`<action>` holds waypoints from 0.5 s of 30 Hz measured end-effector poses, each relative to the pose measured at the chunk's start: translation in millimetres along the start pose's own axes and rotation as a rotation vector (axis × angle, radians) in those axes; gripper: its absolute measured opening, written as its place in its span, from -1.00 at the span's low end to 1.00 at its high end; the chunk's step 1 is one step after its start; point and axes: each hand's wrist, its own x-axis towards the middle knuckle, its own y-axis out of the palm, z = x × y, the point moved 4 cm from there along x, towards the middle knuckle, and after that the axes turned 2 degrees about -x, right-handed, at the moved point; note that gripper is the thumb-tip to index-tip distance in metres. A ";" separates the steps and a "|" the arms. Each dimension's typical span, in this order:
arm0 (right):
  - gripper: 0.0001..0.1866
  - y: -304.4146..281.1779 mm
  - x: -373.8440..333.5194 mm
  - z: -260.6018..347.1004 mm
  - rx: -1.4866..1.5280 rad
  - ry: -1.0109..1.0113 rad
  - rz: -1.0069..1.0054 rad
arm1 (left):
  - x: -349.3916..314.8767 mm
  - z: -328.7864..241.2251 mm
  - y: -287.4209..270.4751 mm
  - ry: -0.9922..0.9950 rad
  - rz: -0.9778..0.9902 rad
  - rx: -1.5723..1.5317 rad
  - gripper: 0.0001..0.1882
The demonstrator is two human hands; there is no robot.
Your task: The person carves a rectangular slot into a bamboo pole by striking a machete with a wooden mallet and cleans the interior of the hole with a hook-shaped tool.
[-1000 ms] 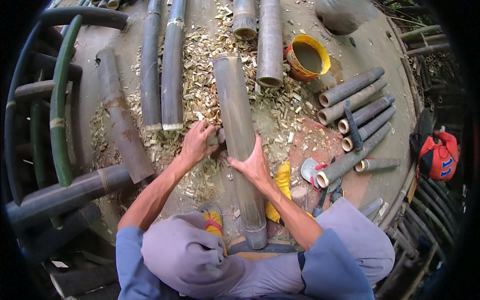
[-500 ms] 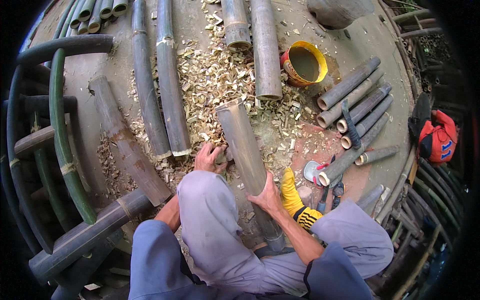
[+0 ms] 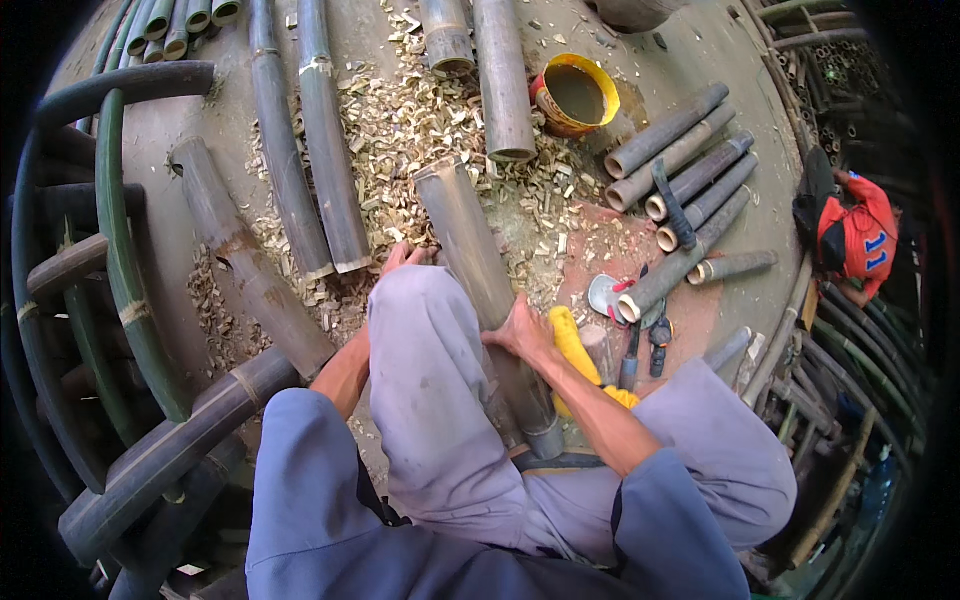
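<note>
Thick grey-brown bamboo pole [image 3: 470,240] lies straight ahead of a seated person [image 3: 480,560], btwn the 2 hands. Its long axis runs away from the body w/ a slight slant: far end fwd & a bit L, near end back & a bit R, close to the lap.

From where I stand, the R hand [image 3: 520,335] is clearly the closer 1. It's on the pole, approx. halfway or lower, wrapped over from the R side w/ the thumb across the top: grasping it, though the fingertips underneath are hidden.

The L hand [image 3: 405,258] is farther fwd, just L of the pole's far half, partly behind the raised L knee [image 3: 425,340]. Can't tell if it's clenched, loose or touching the pole. So: pole to the R of the L hand, under the R hand.

Around them: pale chips [image 3: 400,130] by the far end, 2 long dark poles [image 3: 330,160] fwd-L, a yellow sock [image 3: 572,345] just R of the R hand, a yellow-rimmed bucket [image 3: 552,115] fwd-R, 6 short tubes [image 3: 668,127] on the R.
</note>
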 end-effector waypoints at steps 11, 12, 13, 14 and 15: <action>-0.01 -107.9 55.0 29.6 -0.690 -0.259 0.330 | 60.3 -8.6 -100.1 -0.461 0.623 -0.282 -0.52; -0.16 -140.6 47.6 42.3 -0.835 -0.342 0.289 | 65.7 -32.5 -110.6 -0.450 0.646 -0.304 -0.55; -0.33 -174.7 42.6 43.1 -0.934 -0.408 0.139 | 72.4 -58.3 -116.0 -0.432 0.685 -0.262 -0.55; -0.46 -205.6 26.0 59.4 -1.038 -0.461 -0.030 | 71.6 -74.3 -120.5 -0.436 0.710 -0.214 -0.55; -0.54 -228.4 41.4 45.4 -1.078 -0.477 -0.072 | 73.2 -86.8 -110.8 -0.436 0.749 -0.128 -0.55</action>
